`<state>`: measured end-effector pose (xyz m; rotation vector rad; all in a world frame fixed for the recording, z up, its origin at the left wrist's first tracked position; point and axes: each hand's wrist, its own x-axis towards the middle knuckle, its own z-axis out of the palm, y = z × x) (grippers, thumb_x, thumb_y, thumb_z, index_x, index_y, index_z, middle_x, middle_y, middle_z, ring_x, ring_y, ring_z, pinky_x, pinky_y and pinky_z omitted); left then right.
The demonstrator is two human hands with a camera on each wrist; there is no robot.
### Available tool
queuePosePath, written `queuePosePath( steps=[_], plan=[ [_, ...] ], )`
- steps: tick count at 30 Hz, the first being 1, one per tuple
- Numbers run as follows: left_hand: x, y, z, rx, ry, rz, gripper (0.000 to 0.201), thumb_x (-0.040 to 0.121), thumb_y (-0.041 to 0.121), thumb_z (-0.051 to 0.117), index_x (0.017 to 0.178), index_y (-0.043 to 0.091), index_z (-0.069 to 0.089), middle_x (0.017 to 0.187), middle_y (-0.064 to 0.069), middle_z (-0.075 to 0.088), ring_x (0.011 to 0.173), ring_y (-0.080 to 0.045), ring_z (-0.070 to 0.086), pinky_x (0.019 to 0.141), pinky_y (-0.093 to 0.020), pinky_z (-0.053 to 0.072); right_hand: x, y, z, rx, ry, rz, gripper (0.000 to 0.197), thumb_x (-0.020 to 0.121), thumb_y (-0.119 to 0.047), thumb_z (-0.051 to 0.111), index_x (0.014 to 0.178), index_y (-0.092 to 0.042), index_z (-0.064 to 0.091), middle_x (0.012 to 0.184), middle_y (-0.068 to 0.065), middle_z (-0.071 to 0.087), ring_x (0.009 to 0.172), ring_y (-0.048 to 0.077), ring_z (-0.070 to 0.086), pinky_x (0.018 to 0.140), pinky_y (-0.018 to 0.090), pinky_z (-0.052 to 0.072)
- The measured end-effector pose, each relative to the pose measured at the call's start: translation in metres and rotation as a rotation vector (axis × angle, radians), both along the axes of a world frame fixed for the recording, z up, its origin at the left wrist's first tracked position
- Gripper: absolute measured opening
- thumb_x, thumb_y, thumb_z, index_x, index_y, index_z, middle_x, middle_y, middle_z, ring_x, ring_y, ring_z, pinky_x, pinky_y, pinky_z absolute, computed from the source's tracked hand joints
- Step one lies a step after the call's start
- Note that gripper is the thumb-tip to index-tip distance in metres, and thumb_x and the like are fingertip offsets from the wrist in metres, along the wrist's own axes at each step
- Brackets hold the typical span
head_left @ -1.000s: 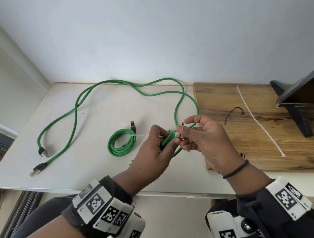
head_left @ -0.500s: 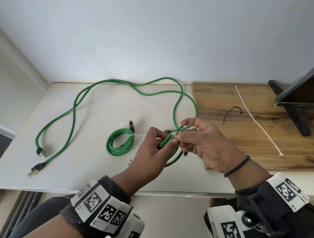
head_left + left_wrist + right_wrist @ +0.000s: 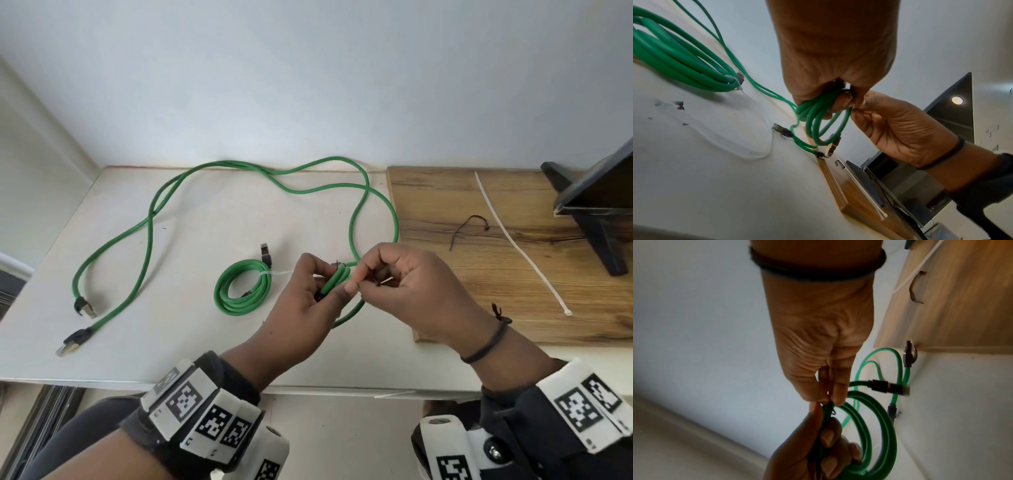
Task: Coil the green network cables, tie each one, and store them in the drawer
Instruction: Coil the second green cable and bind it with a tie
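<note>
My left hand (image 3: 330, 285) grips a small coil of green network cable (image 3: 339, 278) above the white table. In the left wrist view the coil (image 3: 822, 120) hangs from that hand's fingers (image 3: 840, 104). My right hand (image 3: 363, 280) pinches a thin black tie (image 3: 338, 263) against the coil's top; its thumb and finger meet at the cable (image 3: 830, 400). A second green coil (image 3: 244, 291), bound with a white tie, lies to the left. Loose green cable (image 3: 150, 219) loops across the table, with two plugs (image 3: 82, 306) at the left.
A wooden board (image 3: 513, 301) covers the table's right side. On it lie a long white zip tie (image 3: 513, 240), a loose black tie (image 3: 467, 226) and a black stand (image 3: 596, 205). The table's front edge (image 3: 205, 383) runs just ahead of my wrists.
My right hand's index finger has curled in and the hand has closed down onto the coil's top. The black tie's raised end has dropped low against the cable. The left hand holds still.
</note>
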<state>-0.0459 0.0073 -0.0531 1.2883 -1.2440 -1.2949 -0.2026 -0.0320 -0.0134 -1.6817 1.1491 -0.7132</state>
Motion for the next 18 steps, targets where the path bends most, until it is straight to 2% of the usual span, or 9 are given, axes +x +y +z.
queuePosePath(
  steps=[2,3,6,9,12,15,18],
  plan=[
    [0.002,0.001,0.001,-0.054,-0.097,-0.031,0.024,0.092,0.016,0.059,0.097,0.003,0.040,0.060,-0.004,0.046,0.050,-0.008,0.035,0.047,-0.016,0.032,-0.003,0.001,0.003,-0.078,0.067,0.030,0.012,0.075,-0.007,0.074,0.076,-0.018,0.067,0.070,-0.004,0.069,0.065,0.009,0.064,0.060,0.017,0.052],
    [0.004,0.001,0.000,-0.079,-0.135,-0.047,0.023,0.092,0.017,0.059,0.097,0.004,0.040,0.062,-0.004,0.046,0.049,-0.006,0.034,0.048,-0.015,0.032,-0.005,0.001,0.003,-0.104,0.098,0.047,0.014,0.075,-0.007,0.073,0.078,-0.019,0.066,0.070,-0.003,0.067,0.064,0.009,0.063,0.058,0.016,0.051],
    [0.008,0.002,-0.003,-0.140,-0.257,-0.102,0.023,0.092,0.022,0.060,0.095,0.011,0.040,0.063,-0.002,0.048,0.051,-0.007,0.034,0.050,-0.021,0.034,-0.006,0.000,0.002,-0.115,0.154,0.112,0.023,0.076,-0.008,0.070,0.090,-0.020,0.055,0.070,0.003,0.063,0.061,0.014,0.059,0.056,0.021,0.052],
    [0.010,0.002,-0.007,-0.153,-0.310,-0.114,0.023,0.092,0.023,0.061,0.093,0.015,0.039,0.061,0.005,0.045,0.051,-0.007,0.034,0.050,-0.020,0.033,-0.007,0.000,0.000,-0.124,0.204,0.156,0.029,0.076,-0.010,0.068,0.094,-0.024,0.049,0.069,0.003,0.063,0.058,0.018,0.058,0.057,0.028,0.052],
    [0.011,0.001,-0.008,-0.173,-0.342,-0.117,0.023,0.092,0.026,0.061,0.093,0.017,0.039,0.061,0.003,0.047,0.051,-0.008,0.035,0.050,-0.022,0.033,-0.007,0.000,-0.001,-0.133,0.240,0.175,0.028,0.076,-0.008,0.065,0.094,-0.024,0.050,0.067,0.001,0.061,0.058,0.016,0.057,0.058,0.024,0.051],
    [0.011,0.000,-0.009,-0.178,-0.346,-0.118,0.023,0.092,0.027,0.060,0.093,0.018,0.039,0.063,-0.001,0.049,0.052,-0.010,0.036,0.052,-0.027,0.035,-0.007,-0.001,-0.002,-0.127,0.230,0.178,0.026,0.076,-0.007,0.065,0.092,-0.024,0.054,0.065,-0.001,0.058,0.057,0.012,0.053,0.057,0.026,0.051],
    [0.011,0.000,-0.008,-0.170,-0.344,-0.110,0.023,0.092,0.027,0.060,0.093,0.017,0.039,0.064,-0.003,0.050,0.052,-0.009,0.036,0.052,-0.028,0.035,-0.008,-0.002,-0.003,-0.138,0.219,0.169,0.022,0.077,-0.009,0.067,0.089,-0.025,0.058,0.065,0.001,0.055,0.049,0.005,0.047,0.051,0.016,0.043]
  ],
)
